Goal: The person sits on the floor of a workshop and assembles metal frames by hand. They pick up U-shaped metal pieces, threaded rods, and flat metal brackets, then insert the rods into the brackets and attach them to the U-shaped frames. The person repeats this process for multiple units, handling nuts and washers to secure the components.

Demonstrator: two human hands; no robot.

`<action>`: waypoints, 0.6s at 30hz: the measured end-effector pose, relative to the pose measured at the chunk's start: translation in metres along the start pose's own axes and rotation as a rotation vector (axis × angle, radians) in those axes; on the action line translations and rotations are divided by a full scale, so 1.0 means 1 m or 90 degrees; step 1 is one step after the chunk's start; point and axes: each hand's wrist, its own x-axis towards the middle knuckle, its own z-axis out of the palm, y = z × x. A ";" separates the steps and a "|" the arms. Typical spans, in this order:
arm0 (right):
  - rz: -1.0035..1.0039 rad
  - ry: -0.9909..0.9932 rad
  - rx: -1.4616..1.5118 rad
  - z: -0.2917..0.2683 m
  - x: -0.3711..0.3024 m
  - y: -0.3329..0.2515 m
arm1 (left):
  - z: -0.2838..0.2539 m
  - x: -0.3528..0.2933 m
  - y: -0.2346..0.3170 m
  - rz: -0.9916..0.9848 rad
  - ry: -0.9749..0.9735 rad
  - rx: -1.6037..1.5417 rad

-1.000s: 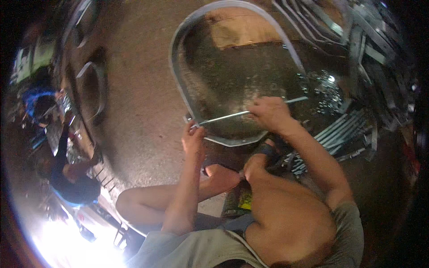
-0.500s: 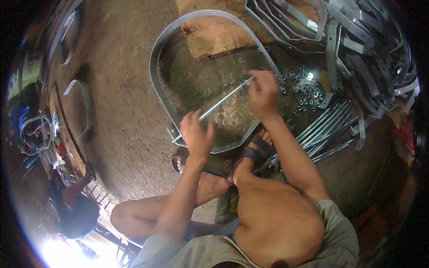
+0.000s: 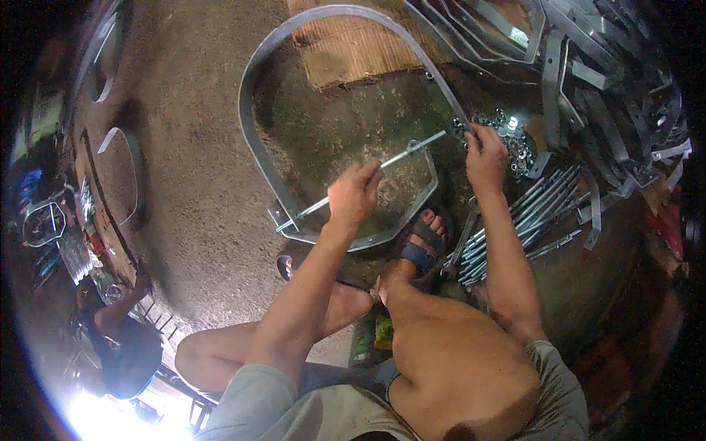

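A large metal band [image 3: 248,103], bent into a wide hoop, lies on the ground before me, with an angular metal strip [image 3: 379,240] along its near side. My left hand [image 3: 354,192] is closed around the middle of a thin metal rod [image 3: 408,156]. The rod slants across the hoop, its lower left end at the corner where band and strip meet. Its upper right end is free, with what looks like a washer or nut near it. My right hand [image 3: 487,162] pinches the band's right end; its fingertips partly hide that end.
Loose nuts and washers [image 3: 523,156] lie right of my right hand. Several metal rods [image 3: 526,213] and a wrench [image 3: 465,237] lie beside my sandalled foot. Bent strips [image 3: 581,44] pile up far right. Cardboard [image 3: 360,55] lies beyond; another person [image 3: 125,353] sits at lower left.
My right hand has left the rod's upper end and moved right to the band's end. My left hand has slid up the rod to its middle. The band's right end has shifted outward.
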 end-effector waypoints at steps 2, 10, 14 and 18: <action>-0.028 0.017 0.012 -0.005 0.002 0.000 | 0.004 0.000 0.002 0.010 0.000 0.011; -0.009 -0.033 0.001 0.002 0.006 0.012 | 0.001 0.017 0.006 0.000 -0.125 -0.043; -0.008 -0.051 -0.016 0.010 -0.005 0.021 | -0.001 0.028 0.027 -0.052 -0.151 -0.065; -0.009 -0.019 0.051 0.017 -0.011 0.017 | -0.001 0.031 0.025 -0.042 -0.099 -0.063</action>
